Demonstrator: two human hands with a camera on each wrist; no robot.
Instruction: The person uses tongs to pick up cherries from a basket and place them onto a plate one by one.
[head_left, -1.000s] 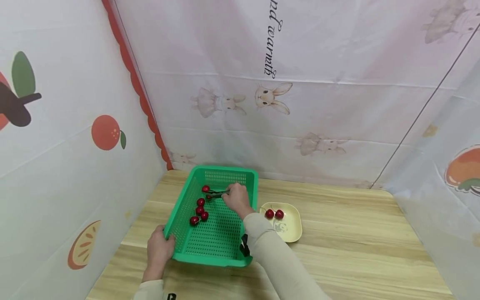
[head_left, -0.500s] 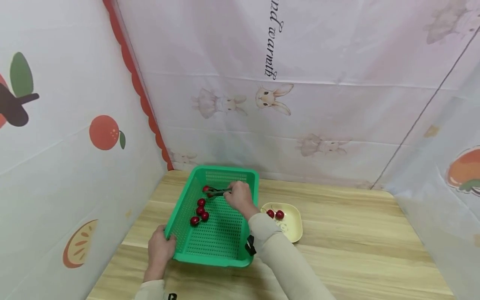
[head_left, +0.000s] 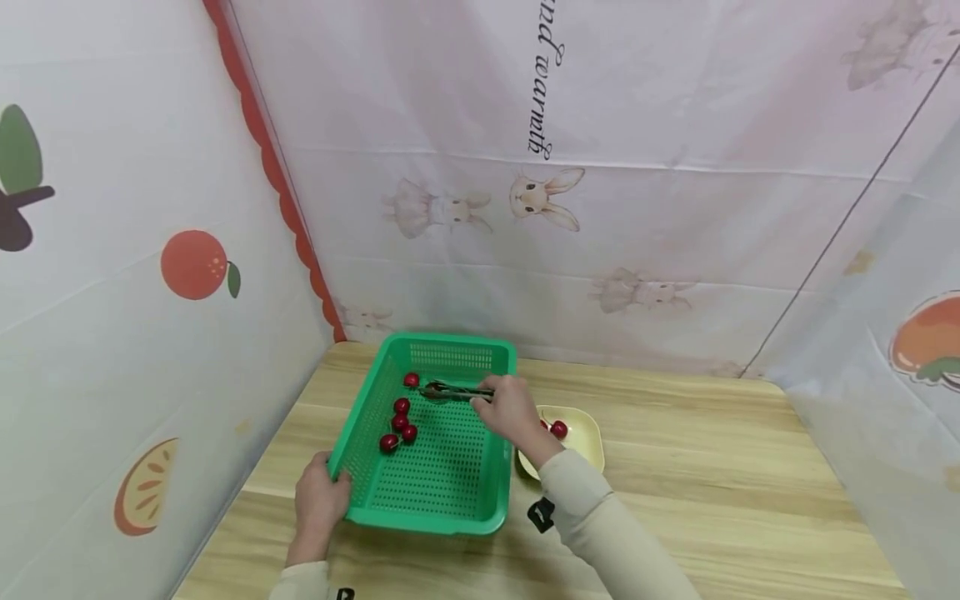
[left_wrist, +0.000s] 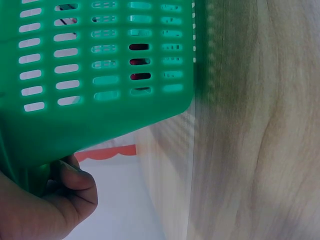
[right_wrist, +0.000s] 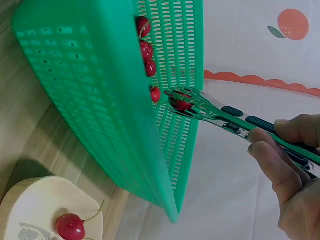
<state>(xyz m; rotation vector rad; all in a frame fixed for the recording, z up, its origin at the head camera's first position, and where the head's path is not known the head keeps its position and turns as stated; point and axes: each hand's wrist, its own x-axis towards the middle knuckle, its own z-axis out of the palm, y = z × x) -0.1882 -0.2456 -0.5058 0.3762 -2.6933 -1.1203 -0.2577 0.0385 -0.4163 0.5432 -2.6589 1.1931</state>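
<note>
My right hand [head_left: 513,410] grips a pair of metal tongs [head_left: 457,392] with dark handle pads, over the green basket [head_left: 427,523]. Between the tips of the tongs sits a red cherry [right_wrist: 181,102], plain in the right wrist view. My left hand [head_left: 318,496] holds the basket's left rim near the front corner; in the left wrist view its fingers [left_wrist: 75,177] curl round the rim. Inside the basket, several cherries [head_left: 401,422] lie along the left side, and one cherry [head_left: 412,379] lies farther back.
A pale yellow dish [head_left: 588,454] stands just right of the basket, with cherries [head_left: 558,429] in it, partly hidden by my right hand. Both rest on a wooden table [head_left: 712,467]. Printed cloth walls [head_left: 465,292] rise behind and at the sides.
My right hand has moved right with the tongs, and the cherry in their tips has come away from the one at the back. My left hand stays on the rim.
</note>
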